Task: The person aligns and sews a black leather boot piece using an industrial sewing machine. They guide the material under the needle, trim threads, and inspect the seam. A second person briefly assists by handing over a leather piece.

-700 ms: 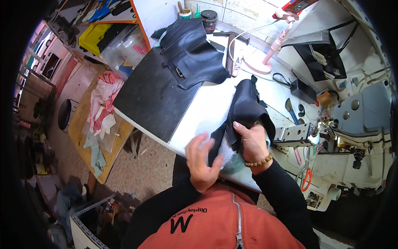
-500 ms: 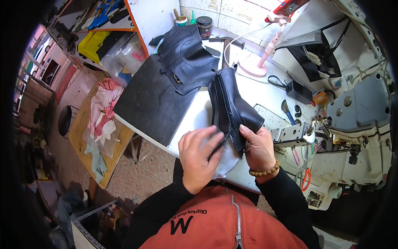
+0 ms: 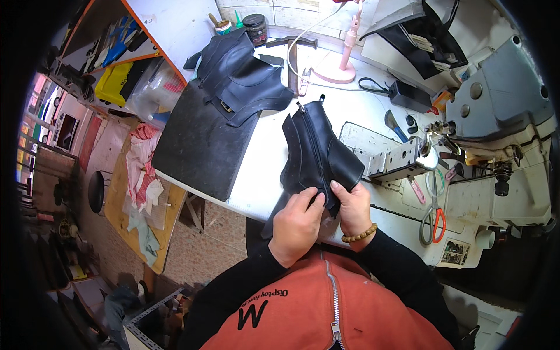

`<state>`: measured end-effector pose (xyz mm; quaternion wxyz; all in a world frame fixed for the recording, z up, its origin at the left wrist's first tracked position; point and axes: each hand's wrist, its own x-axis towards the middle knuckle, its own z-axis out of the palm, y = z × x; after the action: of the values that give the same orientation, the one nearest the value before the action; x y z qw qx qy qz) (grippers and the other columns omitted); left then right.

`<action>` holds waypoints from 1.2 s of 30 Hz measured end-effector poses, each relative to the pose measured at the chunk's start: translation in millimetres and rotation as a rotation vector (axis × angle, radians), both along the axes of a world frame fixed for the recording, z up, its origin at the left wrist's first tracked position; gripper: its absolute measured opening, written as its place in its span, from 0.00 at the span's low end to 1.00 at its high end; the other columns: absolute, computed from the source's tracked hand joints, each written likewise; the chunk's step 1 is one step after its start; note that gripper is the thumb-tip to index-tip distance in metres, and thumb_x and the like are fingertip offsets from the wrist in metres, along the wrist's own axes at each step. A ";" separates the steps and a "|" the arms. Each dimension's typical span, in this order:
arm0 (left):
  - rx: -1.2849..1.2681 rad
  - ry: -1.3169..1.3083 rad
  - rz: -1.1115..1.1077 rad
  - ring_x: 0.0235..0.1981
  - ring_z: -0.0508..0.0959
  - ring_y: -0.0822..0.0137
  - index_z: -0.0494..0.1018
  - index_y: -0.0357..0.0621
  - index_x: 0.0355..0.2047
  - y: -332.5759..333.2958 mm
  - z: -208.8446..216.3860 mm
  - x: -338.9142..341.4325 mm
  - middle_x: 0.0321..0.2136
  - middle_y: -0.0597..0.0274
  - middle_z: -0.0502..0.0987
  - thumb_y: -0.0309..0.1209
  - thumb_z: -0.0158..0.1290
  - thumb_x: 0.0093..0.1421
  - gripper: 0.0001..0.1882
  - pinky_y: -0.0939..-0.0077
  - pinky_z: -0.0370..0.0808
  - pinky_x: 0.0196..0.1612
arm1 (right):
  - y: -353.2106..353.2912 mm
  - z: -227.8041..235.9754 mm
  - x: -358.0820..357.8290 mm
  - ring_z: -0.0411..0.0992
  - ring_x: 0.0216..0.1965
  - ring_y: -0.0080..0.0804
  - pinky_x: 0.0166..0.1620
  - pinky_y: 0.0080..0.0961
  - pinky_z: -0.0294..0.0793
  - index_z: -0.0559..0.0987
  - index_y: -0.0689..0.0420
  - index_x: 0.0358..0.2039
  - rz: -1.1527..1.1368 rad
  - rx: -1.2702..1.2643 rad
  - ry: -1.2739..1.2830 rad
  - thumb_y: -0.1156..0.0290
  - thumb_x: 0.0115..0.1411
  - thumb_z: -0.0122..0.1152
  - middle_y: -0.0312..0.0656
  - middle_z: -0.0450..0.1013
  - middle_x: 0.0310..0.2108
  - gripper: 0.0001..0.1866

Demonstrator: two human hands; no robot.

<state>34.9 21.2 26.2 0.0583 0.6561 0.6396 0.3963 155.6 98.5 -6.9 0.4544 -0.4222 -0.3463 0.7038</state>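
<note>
From the head view, a black leather zippered boot upper (image 3: 318, 157) lies on the white worktable (image 3: 265, 154); its lower edge is pinched by the left hand (image 3: 296, 224) and the right hand (image 3: 352, 209), fingers closed on it, apparently to steady it; a grey sewing machine (image 3: 496, 116) stands at three o'clock; more black leather pieces (image 3: 236, 76) wait at eleven.

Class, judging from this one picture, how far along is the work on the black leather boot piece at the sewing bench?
Done: the boot upper is shaped and has a zipper. In hand: the left hand and right hand pinch its lower edge. Left: it is not yet at the sewing machine; it shows no sole, and another black leather piece lies on the table.
</note>
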 end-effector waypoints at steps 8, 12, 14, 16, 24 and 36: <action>-0.064 0.115 -0.078 0.41 0.81 0.53 0.78 0.36 0.44 -4.3 -20.8 17.8 0.49 0.46 0.77 0.22 0.58 0.55 0.15 0.67 0.80 0.42 | -8.6 -15.2 15.0 0.76 0.42 0.24 0.47 0.24 0.77 0.78 0.63 0.51 -0.008 -0.112 0.036 0.81 0.63 0.59 0.39 0.79 0.45 0.15; -0.074 0.120 -0.104 0.42 0.80 0.52 0.77 0.35 0.45 -4.2 -26.8 22.1 0.51 0.44 0.76 0.21 0.57 0.54 0.16 0.65 0.80 0.43 | -11.0 -17.4 14.9 0.76 0.40 0.25 0.45 0.25 0.77 0.78 0.62 0.50 0.003 -0.202 0.119 0.81 0.63 0.60 0.39 0.79 0.43 0.14; -0.032 0.137 -0.110 0.41 0.80 0.54 0.77 0.35 0.46 -2.9 -27.7 19.8 0.52 0.46 0.76 0.23 0.56 0.54 0.18 0.69 0.79 0.40 | -11.8 -18.1 14.1 0.77 0.40 0.26 0.45 0.25 0.78 0.78 0.62 0.49 -0.002 -0.230 0.156 0.80 0.63 0.60 0.39 0.79 0.43 0.13; -0.001 0.149 -0.119 0.42 0.79 0.56 0.76 0.35 0.47 -3.3 -26.5 17.6 0.53 0.47 0.75 0.24 0.56 0.53 0.19 0.69 0.78 0.40 | -12.0 -17.9 13.9 0.77 0.39 0.26 0.45 0.25 0.78 0.78 0.62 0.49 -0.016 -0.259 0.166 0.80 0.63 0.59 0.39 0.79 0.43 0.13; -0.046 0.279 -0.001 0.51 0.74 0.54 0.76 0.39 0.38 -12.3 -16.4 12.7 0.54 0.49 0.75 0.26 0.63 0.45 0.18 0.59 0.68 0.52 | -14.7 -11.8 8.8 0.78 0.41 0.29 0.46 0.29 0.80 0.77 0.63 0.51 -0.009 -0.269 0.214 0.81 0.64 0.58 0.41 0.79 0.45 0.14; 0.043 0.209 0.021 0.44 0.79 0.62 0.78 0.44 0.32 -12.6 -20.0 14.1 0.47 0.60 0.82 0.24 0.59 0.50 0.07 0.68 0.70 0.43 | -18.0 -19.5 1.9 0.77 0.45 0.29 0.50 0.29 0.78 0.74 0.62 0.55 -0.050 -0.179 0.165 0.81 0.64 0.58 0.41 0.77 0.48 0.17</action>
<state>49.0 8.6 6.2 -0.0271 0.6882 0.6404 0.3399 157.5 80.5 -26.4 0.4592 -0.4102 -0.2329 0.7528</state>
